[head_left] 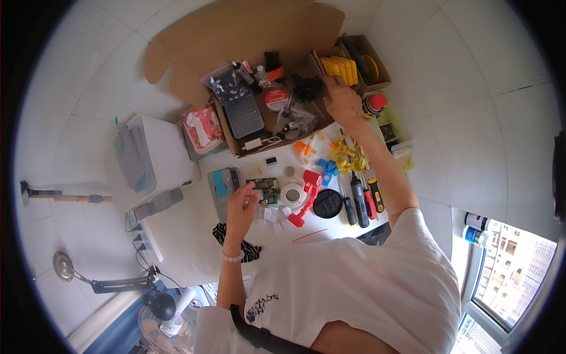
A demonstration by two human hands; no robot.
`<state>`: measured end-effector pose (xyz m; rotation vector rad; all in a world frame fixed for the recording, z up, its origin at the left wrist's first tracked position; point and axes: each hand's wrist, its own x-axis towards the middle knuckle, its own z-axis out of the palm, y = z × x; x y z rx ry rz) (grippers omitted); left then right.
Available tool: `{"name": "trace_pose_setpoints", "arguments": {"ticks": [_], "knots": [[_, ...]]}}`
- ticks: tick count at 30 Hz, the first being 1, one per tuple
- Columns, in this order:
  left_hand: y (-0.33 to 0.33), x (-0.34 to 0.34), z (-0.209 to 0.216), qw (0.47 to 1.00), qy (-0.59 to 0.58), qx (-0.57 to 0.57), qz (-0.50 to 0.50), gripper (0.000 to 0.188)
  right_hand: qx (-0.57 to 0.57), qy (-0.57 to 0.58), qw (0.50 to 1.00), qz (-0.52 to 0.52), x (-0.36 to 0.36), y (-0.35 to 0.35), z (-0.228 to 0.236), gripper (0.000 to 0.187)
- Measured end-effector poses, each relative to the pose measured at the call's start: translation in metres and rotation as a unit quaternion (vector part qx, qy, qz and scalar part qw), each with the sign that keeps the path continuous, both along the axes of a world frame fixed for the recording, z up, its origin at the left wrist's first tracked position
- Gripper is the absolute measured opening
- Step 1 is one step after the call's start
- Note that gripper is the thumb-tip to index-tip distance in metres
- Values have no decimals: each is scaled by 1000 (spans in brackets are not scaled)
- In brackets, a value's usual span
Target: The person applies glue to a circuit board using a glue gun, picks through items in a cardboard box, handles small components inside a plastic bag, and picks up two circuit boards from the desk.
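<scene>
My left hand (pixel 240 207) is at the left edge of a green circuit board (pixel 269 187), thumb and fingers closed at its rim. My right hand (pixel 343 105) reaches to the right wall of a large cardboard box (pixel 247 149), its fingers stretched out beside several yellow plastic pieces (pixel 341 69); its fingertips are partly hidden. Right of the board lie a white ring-shaped part (pixel 292 194), a red plastic part (pixel 306 199) and a round black lid (pixel 328 203). Several small white pieces (pixel 270 214) lie just below the board.
Screwdrivers (pixel 359 200) and other hand tools lie at the right, by yellow tangled strips (pixel 346 154) and blue parts (pixel 328 171). A red-capped can (pixel 374 105) stands beyond my right forearm. At left are a white boxy appliance (pixel 171 147) and a desk lamp (pixel 159 304).
</scene>
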<state>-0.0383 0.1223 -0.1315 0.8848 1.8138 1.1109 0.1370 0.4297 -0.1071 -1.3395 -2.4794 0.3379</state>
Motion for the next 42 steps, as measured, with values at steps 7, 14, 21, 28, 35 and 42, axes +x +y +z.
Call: {"name": "trace_pose_setpoints", "arguments": {"ticks": [7,14,21,28,35,42], "knots": [[-10,0,-2,999,18,-41,-5,28,73,89,993,23,2,-12,5,39],[-9,-2,0,999,13,-47,2,29,42,9,996,83,-25,6,3,37],[-13,-5,-7,999,3,-28,29,30,32,-127,987,97,-37,35,-28,33],[-14,-6,-6,998,-1,-51,34,30,0,-120,991,65,-41,36,-27,32],[-10,-6,-3,998,3,-60,10,33,-42,-116,989,77,-32,37,-24,37],[-14,-4,-5,998,6,-48,30,29,50,22,998,44,-15,-3,10,25]]}}
